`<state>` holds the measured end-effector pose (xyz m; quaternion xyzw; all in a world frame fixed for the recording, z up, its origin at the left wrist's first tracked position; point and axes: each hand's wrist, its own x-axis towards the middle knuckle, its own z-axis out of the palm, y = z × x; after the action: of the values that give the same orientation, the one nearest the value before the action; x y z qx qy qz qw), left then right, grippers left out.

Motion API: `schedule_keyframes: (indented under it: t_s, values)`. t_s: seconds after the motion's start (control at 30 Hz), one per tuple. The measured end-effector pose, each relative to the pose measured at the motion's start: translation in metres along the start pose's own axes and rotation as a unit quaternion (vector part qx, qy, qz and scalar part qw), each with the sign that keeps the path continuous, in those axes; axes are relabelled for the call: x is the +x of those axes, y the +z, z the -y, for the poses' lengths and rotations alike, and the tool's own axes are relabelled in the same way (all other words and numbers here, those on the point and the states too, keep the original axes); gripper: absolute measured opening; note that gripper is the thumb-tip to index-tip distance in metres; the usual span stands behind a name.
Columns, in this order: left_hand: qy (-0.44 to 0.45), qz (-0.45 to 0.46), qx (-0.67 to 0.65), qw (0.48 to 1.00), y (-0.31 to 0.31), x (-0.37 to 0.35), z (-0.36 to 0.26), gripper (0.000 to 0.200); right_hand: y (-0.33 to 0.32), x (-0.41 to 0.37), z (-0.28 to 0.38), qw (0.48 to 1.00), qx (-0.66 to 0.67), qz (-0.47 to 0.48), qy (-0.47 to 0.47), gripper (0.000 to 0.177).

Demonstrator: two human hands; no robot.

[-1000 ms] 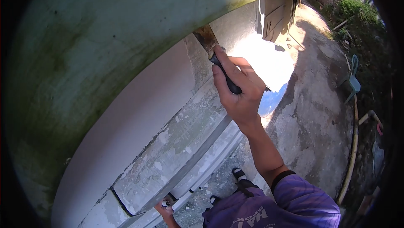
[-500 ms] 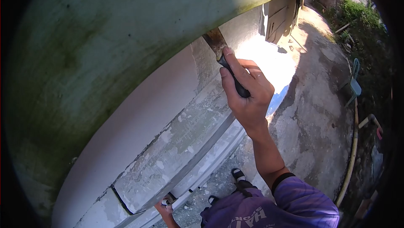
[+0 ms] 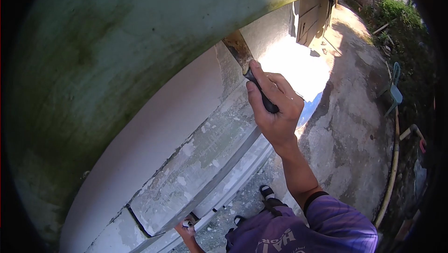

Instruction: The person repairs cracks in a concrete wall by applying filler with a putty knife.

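The work in hand seems to be the scraping of a surface, with the tool set at its place; the right hand [image 3: 280,108] is closed around a scraper [image 3: 246,69], its index finger [image 3: 262,77] stretched along the tool and its thumb [image 3: 253,94] pressed at the other side of the black handle [image 3: 270,107]; the rusty blade [image 3: 236,46] points up and to the left, and its end reaches the lower edge of the green-stained surface [image 3: 116,47], in front of the pale wall [image 3: 163,103]; whether the end touches this edge or only lies near it, I cannot tell; the left hand [image 3: 181,229] is lower, beside the ledge [image 3: 191,159] with flaking paint, and appears curled around a pale round-ended item [image 3: 187,224], of which the rest is hidden; in my judgement, the next move calls for a firm grip and a low, even angle of the blade, with the pressure guided by the index finger; too steep an angle could dig into the surface, and a loose wrist could let the blade slip along the edge
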<state>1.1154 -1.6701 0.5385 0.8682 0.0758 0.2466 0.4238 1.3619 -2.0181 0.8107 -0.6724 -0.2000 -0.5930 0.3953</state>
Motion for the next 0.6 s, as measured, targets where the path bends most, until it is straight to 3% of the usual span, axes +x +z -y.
schedule_keyframes:
  t_s: [0.07, 0.17, 0.4, 0.6]
  values:
    - [-0.008, -0.012, -0.002, 1.000, 0.001, 0.000, -0.005, 0.082, 0.002, 0.009, 0.001, 1.000, 0.000, -0.006, 0.001, 0.044]
    - [0.065, -0.068, 0.014, 0.995, 0.013, 0.011, -0.025, 0.081, -0.001, 0.023, 0.002, 1.000, -0.010, 0.005, -0.003, 0.044]
    - [0.062, -0.065, 0.011, 0.996, 0.012, 0.008, -0.014, 0.079, -0.008, -0.011, -0.004, 1.000, -0.003, 0.018, 0.025, 0.042]
    - [0.069, -0.063, 0.026, 0.995, 0.013, 0.009, -0.011, 0.081, 0.001, 0.021, 0.003, 1.000, -0.026, 0.003, 0.000, 0.043]
